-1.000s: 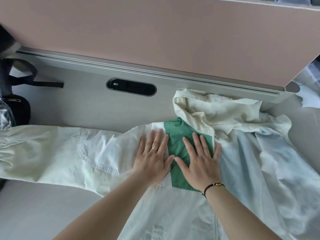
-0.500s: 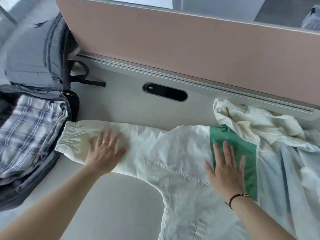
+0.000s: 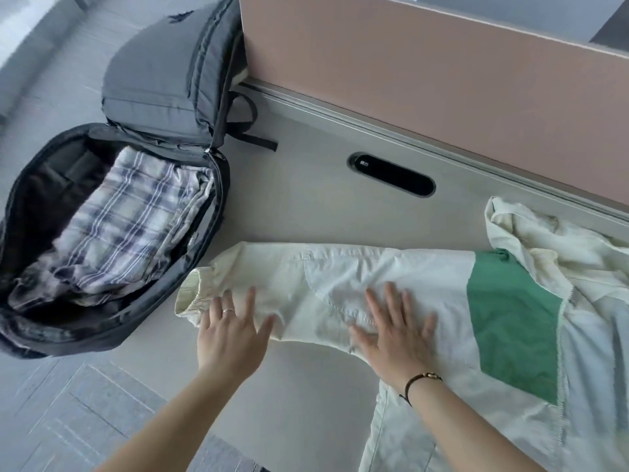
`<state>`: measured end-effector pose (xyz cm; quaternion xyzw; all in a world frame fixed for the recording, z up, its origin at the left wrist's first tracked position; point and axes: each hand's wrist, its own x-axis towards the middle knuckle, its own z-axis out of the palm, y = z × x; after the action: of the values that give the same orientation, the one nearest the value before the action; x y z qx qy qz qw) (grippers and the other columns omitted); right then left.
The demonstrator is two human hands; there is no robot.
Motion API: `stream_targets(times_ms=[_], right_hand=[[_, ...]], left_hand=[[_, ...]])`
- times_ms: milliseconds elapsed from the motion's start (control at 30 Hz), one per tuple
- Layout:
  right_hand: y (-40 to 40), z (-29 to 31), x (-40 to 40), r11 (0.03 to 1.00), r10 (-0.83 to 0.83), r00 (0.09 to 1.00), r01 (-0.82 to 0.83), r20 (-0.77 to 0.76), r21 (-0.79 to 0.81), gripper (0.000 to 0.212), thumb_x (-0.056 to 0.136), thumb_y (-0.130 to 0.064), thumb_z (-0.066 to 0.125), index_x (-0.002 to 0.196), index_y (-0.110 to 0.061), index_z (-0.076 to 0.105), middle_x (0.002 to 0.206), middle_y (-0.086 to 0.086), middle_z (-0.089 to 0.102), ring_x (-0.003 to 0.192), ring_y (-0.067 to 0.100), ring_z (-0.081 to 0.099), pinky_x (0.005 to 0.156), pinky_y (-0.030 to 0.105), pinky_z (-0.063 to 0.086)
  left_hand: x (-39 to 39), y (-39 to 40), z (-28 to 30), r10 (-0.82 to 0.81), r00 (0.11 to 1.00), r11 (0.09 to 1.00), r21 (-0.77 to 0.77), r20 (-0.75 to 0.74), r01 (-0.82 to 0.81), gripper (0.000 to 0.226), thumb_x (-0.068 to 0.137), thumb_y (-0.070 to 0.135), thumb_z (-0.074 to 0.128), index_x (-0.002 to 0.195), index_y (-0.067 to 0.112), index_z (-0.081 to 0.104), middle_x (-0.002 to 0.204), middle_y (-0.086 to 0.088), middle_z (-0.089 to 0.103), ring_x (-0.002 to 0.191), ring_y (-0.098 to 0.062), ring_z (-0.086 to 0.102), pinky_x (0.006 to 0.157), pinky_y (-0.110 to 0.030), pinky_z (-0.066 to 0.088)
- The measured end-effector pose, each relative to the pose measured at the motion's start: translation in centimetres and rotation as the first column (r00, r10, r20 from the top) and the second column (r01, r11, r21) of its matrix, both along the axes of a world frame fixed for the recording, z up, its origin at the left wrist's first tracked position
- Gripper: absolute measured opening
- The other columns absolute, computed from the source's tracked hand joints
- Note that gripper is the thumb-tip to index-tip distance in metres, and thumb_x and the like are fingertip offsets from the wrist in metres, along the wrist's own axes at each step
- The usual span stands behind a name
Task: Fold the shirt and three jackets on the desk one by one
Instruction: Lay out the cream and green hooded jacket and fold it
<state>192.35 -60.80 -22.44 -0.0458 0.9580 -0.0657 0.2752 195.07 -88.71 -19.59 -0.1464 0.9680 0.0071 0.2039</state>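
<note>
Head cam is looking down at a pale grey bench with a pinkish divider panel running along the back edge. Biggest thing on it is the cream jacket, spread flat over the right half with a green patch on the chest, a zipper running down just right of that patch, and the hood bunched up near the divider. One sleeve is stretched straight out to the left, and its elastic cuff ends just short of the backpack.

That grey backpack sits on the bench's left end, unzipped and laid wide open, with a folded plaid shirt lying in the lower half. A dark oval cable slot is set into the bench between the backpack and the jacket.

Both hands are flat on the sleeve, palms down, fingers straight and spread, gripping nothing. The left hand presses near the cuff end and has a ring on one finger. The right hand presses further along, around where the sleeve meets the body, with a thin dark bracelet at the wrist. The two hands are near each other but not touching.
</note>
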Motion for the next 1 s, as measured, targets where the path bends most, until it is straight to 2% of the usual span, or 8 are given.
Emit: stream_targets(times_ms=[133, 300, 433, 567, 633, 800, 1000], right_hand=[[-1.1, 0.2, -0.6, 0.998, -0.066, 0.998, 0.066, -0.009, -0.016, 0.070, 0.094, -0.074, 0.008, 0.153, -0.047, -0.022, 0.163, -0.007, -0.032, 0.151, 0.022, -0.027, 0.117, 0.065, -0.014], [-3.8, -0.2, -1.6, 0.993, -0.110, 0.994, 0.109, -0.020, -0.038, 0.069, 0.096, -0.072, 0.013, 0.155, -0.047, -0.013, 0.165, -0.006, -0.026, 0.152, 0.025, -0.024, 0.118, 0.064, -0.013], [-4.1, -0.9, -3.6, 0.984, -0.179, 0.982, 0.178, -0.053, -0.029, 0.071, 0.095, -0.074, 0.016, 0.156, -0.047, -0.010, 0.165, -0.009, -0.025, 0.152, 0.022, -0.024, 0.117, 0.067, -0.009], [-2.5, -1.6, -4.4, 0.987, -0.146, 0.980, 0.153, -0.132, 0.041, 0.076, 0.087, -0.084, 0.007, 0.153, -0.052, -0.014, 0.164, -0.013, -0.025, 0.152, 0.019, -0.024, 0.115, 0.070, -0.007], [-2.0, -1.9, -4.3, 0.987, -0.127, 0.978, 0.142, -0.164, 0.081, 0.079, 0.084, -0.087, 0.003, 0.152, -0.052, -0.014, 0.164, -0.014, -0.025, 0.152, 0.017, -0.023, 0.115, 0.071, -0.005], [-1.6, -2.0, -4.0, 0.987, -0.072, 0.982, 0.095, -0.174, 0.126, 0.082, 0.082, -0.087, -0.002, 0.153, -0.048, -0.015, 0.164, -0.012, -0.026, 0.152, 0.019, -0.022, 0.114, 0.072, -0.001], [-0.3, -1.3, -2.2, 0.991, 0.097, 0.987, -0.084, -0.126, 0.103, 0.085, 0.080, -0.091, -0.001, 0.152, -0.049, -0.022, 0.161, -0.013, -0.035, 0.150, 0.019, -0.029, 0.114, 0.072, -0.007]], left_hand=[[-3.0, -2.2, -1.0, -0.168, 0.986, 0.983, 0.081, -0.008, 0.168, 0.070, 0.100, 0.067, 0.019, 0.160, 0.037, 0.001, 0.169, -0.004, -0.012, 0.155, -0.029, -0.012, 0.125, -0.047, -0.002], [-6.1, -4.8, -2.5, -0.176, 0.984, 0.977, 0.130, 0.040, 0.170, 0.071, 0.099, 0.068, 0.017, 0.157, 0.043, -0.014, 0.165, 0.005, -0.026, 0.153, -0.022, -0.023, 0.123, -0.044, -0.008], [-9.1, -5.7, -3.4, -0.196, 0.981, 0.974, 0.116, -0.014, 0.196, 0.075, 0.093, 0.078, 0.009, 0.154, 0.045, -0.022, 0.163, 0.008, -0.031, 0.151, -0.016, -0.025, 0.124, -0.043, -0.004], [-11.8, -5.6, -4.5, -0.190, 0.976, 0.973, 0.111, -0.104, 0.201, 0.081, 0.088, 0.084, 0.011, 0.155, 0.047, -0.015, 0.167, 0.004, -0.021, 0.153, -0.017, -0.020, 0.125, -0.048, 0.010], [-12.4, -5.4, -5.1, -0.180, 0.978, 0.976, 0.103, -0.106, 0.191, 0.084, 0.086, 0.086, 0.011, 0.155, 0.047, -0.016, 0.167, 0.002, -0.023, 0.153, -0.019, -0.021, 0.125, -0.050, 0.011], [-8.7, -4.7, -5.4, -0.131, 0.975, 0.978, 0.135, -0.177, 0.156, 0.086, 0.085, 0.088, 0.017, 0.156, 0.047, -0.009, 0.169, -0.001, -0.016, 0.154, -0.032, -0.012, 0.123, -0.052, 0.005], [0.6, -4.4, -4.5, 0.028, 0.995, 0.988, 0.152, -0.095, -0.013, 0.084, 0.084, 0.089, 0.011, 0.152, 0.052, -0.021, 0.167, 0.000, -0.021, 0.154, -0.037, -0.011, 0.124, -0.054, 0.000]])
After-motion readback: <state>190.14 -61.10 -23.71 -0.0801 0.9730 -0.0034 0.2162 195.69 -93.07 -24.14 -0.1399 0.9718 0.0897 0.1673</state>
